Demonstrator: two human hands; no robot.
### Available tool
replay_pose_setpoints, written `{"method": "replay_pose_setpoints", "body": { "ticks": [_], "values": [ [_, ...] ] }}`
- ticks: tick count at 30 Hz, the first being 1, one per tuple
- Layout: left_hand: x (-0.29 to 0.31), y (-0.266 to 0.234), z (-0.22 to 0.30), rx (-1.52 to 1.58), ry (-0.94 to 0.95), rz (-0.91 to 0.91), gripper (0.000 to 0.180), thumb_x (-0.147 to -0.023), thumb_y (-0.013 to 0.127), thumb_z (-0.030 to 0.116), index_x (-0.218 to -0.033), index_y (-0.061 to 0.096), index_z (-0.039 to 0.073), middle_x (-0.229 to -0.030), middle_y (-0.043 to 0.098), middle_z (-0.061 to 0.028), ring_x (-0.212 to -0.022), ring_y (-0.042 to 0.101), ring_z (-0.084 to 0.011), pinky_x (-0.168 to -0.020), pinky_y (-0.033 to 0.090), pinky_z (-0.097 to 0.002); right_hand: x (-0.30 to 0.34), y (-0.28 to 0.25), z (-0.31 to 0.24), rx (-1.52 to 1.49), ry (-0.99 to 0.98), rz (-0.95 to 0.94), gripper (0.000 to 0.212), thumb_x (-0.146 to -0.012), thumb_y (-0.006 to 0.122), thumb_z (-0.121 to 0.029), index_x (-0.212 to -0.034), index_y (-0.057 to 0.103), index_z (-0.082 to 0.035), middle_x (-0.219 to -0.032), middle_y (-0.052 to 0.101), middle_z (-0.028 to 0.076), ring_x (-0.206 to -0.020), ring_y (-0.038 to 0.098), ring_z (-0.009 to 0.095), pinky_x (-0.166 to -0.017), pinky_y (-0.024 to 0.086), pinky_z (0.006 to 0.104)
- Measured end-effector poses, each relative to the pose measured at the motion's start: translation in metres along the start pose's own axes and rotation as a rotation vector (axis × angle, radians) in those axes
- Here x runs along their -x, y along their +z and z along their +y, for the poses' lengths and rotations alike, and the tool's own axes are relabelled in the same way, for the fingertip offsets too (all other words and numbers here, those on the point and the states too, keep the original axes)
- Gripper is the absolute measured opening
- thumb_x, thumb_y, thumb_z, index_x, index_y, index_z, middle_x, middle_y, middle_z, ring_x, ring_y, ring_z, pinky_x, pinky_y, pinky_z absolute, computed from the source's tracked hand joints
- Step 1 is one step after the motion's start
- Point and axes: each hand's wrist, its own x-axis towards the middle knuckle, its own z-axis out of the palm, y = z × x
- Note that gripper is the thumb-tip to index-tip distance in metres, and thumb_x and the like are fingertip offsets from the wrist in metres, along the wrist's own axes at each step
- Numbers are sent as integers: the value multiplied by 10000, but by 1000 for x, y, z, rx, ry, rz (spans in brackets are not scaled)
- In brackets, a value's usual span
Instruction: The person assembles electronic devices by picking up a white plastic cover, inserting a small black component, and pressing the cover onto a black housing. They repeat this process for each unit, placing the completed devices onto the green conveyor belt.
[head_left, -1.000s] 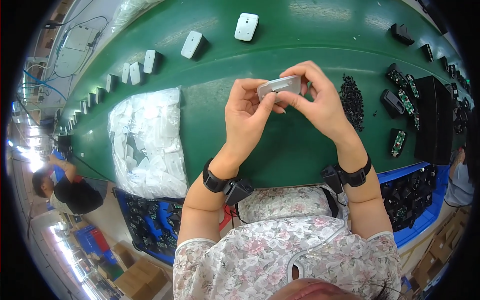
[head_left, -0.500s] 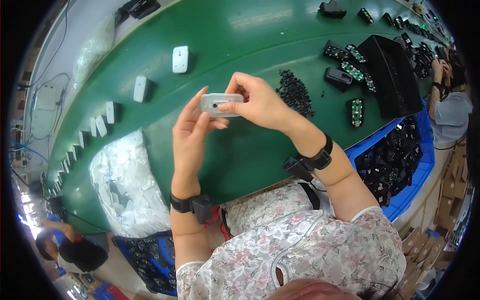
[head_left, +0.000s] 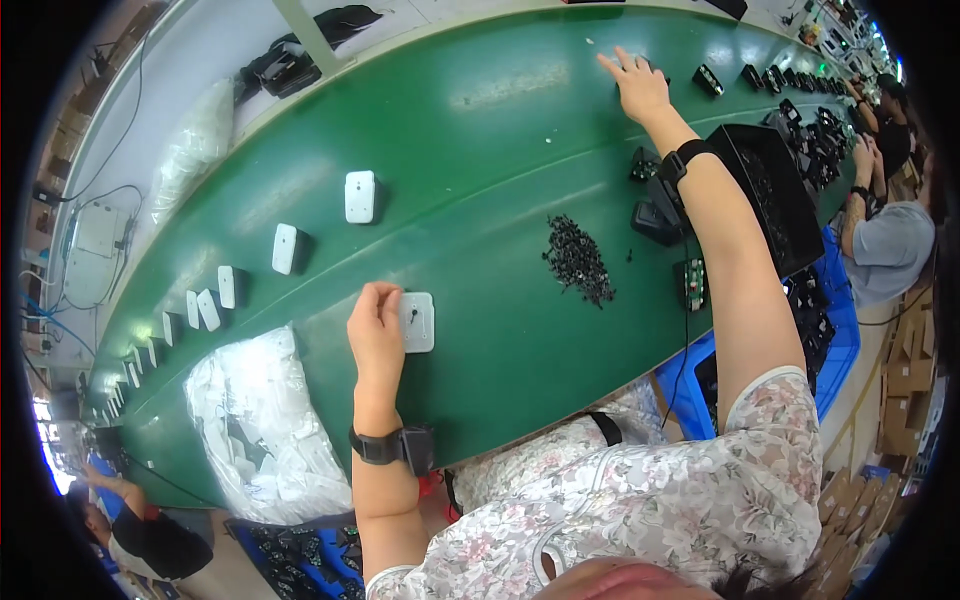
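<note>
My left hand [head_left: 376, 325] is at the near middle of the green table, its fingers bent together at the left edge of a white plastic cover [head_left: 421, 325]. A small black piece sits in the middle of that cover. My right hand [head_left: 642, 90] is stretched far across the table with its fingers spread. It is over a dark thing that it mostly hides. Between the hands, nearer me than the right one, lies a pile of small black parts [head_left: 578, 262].
White-topped units [head_left: 361, 197] stand in a curving row at the left. A clear bag of white covers [head_left: 262, 420] lies near them. At the right are a black bin [head_left: 765, 200], a black housing [head_left: 655, 222], a circuit board [head_left: 694, 284] and a blue crate [head_left: 845, 345]. Co-workers sit at both sides.
The white cover, held up in both hands before, is now low at the table by my left hand. My right hand has let go and moved far out to the right. The view has shifted.
</note>
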Motion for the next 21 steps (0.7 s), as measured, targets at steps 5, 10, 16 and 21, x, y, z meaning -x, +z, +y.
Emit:
{"method": "replay_pose_setpoints", "body": {
  "ticks": [5,10,16,21],
  "values": [
    [8,-6,19,-266,114,27,175,-844,645,151,-926,573,14,-877,566,-113,-773,579,-271,-641,475,-355,-23,28,16,107,-94,-266,538,-808,554,-85,-1313,440,-233,-1308,450,108,-1140,502,284,-804,501,407],
    [21,-10,40,-554,186,-144,578,-655,794,241,-1079,492,-11,-974,491,-150,-900,497,-340,-713,464,-400,-27,-2,1,-772,261,-121,565,-742,724,-365,-1088,465,-2,-987,585,253,-835,640,322,-752,530,426],
    [25,4,43,-400,331,-189,548,-634,730,6,-1124,485,-10,-1034,509,-170,-932,491,-348,-822,418,-405,36,-120,-96,-1175,-55,-660,559,-773,673,-530,-952,518,-24,-834,630,122,-704,647,237,-687,501,342],
    [18,18,27,-313,415,-79,513,-644,726,15,-1110,511,24,-1074,552,-122,-1011,504,-318,-840,418,-398,83,-132,-123,-892,-509,-264,356,-811,675,-253,-1074,545,-51,-1035,602,111,-989,563,283,-839,460,368]
  ]
}}
